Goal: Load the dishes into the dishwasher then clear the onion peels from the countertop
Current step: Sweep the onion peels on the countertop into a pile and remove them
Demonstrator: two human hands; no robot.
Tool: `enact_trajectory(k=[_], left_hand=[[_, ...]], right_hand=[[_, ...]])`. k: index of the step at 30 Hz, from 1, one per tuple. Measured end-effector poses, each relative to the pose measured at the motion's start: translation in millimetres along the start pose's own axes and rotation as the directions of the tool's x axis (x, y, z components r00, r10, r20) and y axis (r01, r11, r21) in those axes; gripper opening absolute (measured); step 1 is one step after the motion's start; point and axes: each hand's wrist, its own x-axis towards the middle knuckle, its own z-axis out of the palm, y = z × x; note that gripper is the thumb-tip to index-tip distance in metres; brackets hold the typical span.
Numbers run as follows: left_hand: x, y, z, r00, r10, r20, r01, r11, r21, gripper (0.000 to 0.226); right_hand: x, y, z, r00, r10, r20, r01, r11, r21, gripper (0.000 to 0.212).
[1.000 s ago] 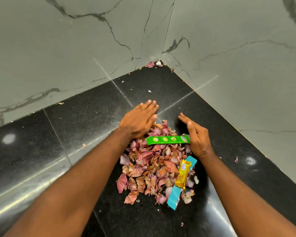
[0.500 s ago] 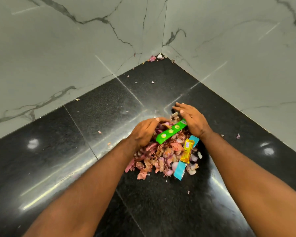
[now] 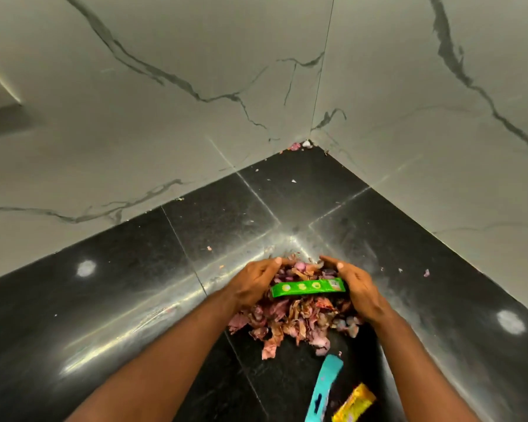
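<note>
A heap of pink and brown onion peels (image 3: 296, 318) lies on the black granite countertop (image 3: 153, 287). My left hand (image 3: 256, 281) cups the heap's left side and my right hand (image 3: 358, 289) cups its right side, fingers curled round the peels. A green wrapper (image 3: 308, 287) lies across the top of the heap between both hands. Some peels trail loose at the near edge of the heap.
A blue wrapper (image 3: 323, 388) and a yellow wrapper (image 3: 354, 403) lie on the counter near me. A few peel scraps (image 3: 299, 145) sit in the far corner where the two marble walls meet. Small crumbs dot the counter to the right (image 3: 426, 272).
Both hands have closed in round the heap and drawn it toward me. The blue and yellow wrappers have dropped out of the heap and lie apart, nearer to me.
</note>
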Motion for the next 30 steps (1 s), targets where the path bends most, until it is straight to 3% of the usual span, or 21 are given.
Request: enact_trajectory(k=[2,4,7,9,10,12,14,17,20,22,26,28,30], left_hand=[[-6,-5,0,1.000,0.018,0.011,-0.019,1.000,0.025,0.056],[-9,-4,3,1.000,0.027,-0.004,-0.027,0.999,0.019,0.059],[-11,2,4,0.998,0.010,-0.060,-0.009,1.000,0.020,0.055],[-11,5,2,0.999,-0.003,-0.035,0.004,1.000,0.028,0.049],[-12,4,1,1.000,-0.007,-0.024,0.008,0.999,0.044,0.048],[-11,1,2,1.000,0.000,-0.005,0.000,0.998,0.066,0.050],[-11,-5,4,1.000,0.017,-0.015,-0.016,0.999,0.049,0.060],[-12,-10,6,0.999,-0.011,-0.043,0.012,1.000,0.025,0.063],[-15,-7,7,0.999,-0.019,-0.033,0.020,0.999,0.031,0.059],[-17,-3,9,0.999,-0.033,-0.030,0.034,0.999,0.038,0.062],[-21,-1,16,0.999,-0.025,-0.030,0.027,0.997,0.076,0.067],[-21,-2,18,0.999,-0.026,-0.020,0.028,0.995,0.096,0.069],[-18,-2,14,0.999,-0.039,-0.007,0.039,0.995,0.092,0.075]], right_hand=[[-13,-2,-5,0.998,0.029,-0.054,-0.031,0.999,-0.037,0.046],[-31,-8,-7,0.974,0.044,-0.220,-0.062,0.995,-0.076,0.050],[-73,-17,-3,0.845,0.064,-0.531,-0.085,0.996,-0.015,0.053],[-108,-19,2,0.784,0.084,-0.615,-0.099,0.995,0.010,0.049],[-127,-20,5,0.789,0.065,-0.610,-0.098,0.995,-0.021,0.047],[-167,-23,14,0.869,-0.049,-0.493,-0.044,0.983,-0.176,0.047],[-203,-25,26,0.944,-0.226,-0.240,0.118,0.912,-0.394,0.058],[-238,-20,49,0.912,-0.388,0.132,0.383,0.690,-0.614,0.068],[-250,-3,72,0.899,-0.346,0.269,0.424,0.537,-0.729,0.067],[-243,8,81,0.919,-0.326,0.220,0.370,0.524,-0.767,0.060],[-204,16,86,0.960,-0.282,0.000,0.176,0.601,-0.780,0.051],[-189,10,86,0.954,-0.257,-0.154,0.073,0.697,-0.713,0.052],[-185,1,90,0.915,-0.153,-0.373,-0.080,0.838,-0.540,0.055]])
